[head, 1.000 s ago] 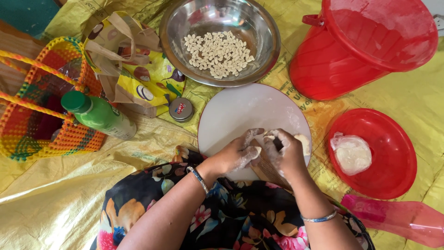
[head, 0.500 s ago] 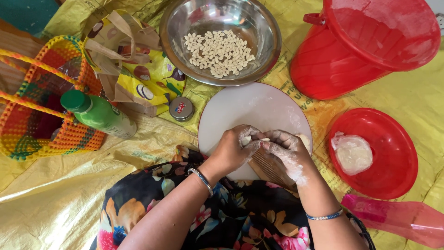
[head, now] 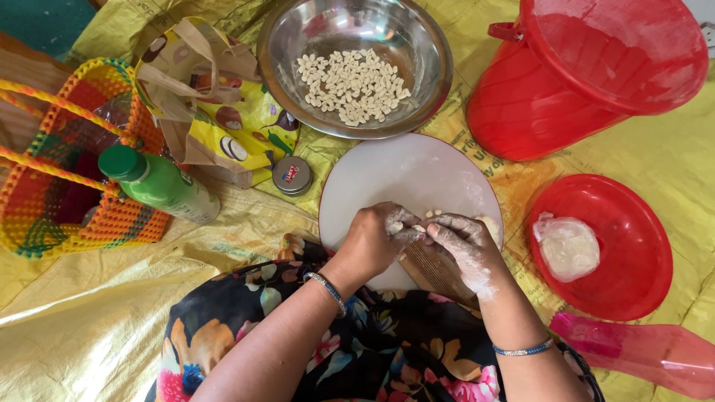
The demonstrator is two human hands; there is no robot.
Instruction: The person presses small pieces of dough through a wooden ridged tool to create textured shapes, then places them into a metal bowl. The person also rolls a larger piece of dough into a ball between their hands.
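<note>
From the head view, the floury left hand (head: 380, 237) and right hand (head: 463, 247) meet over the near edge of the white round board (head: 402, 175), fingers pinching a small dough piece (head: 419, 228) above a ridged wooden paddle (head: 439, 272). Far off sits a steel bowl (head: 283, 45) of shaped pieces.

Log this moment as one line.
left hand: pinching dough piece | right hand: on ridged wooden board | white tray: beneath | steel bowl: shaped pieces
</note>
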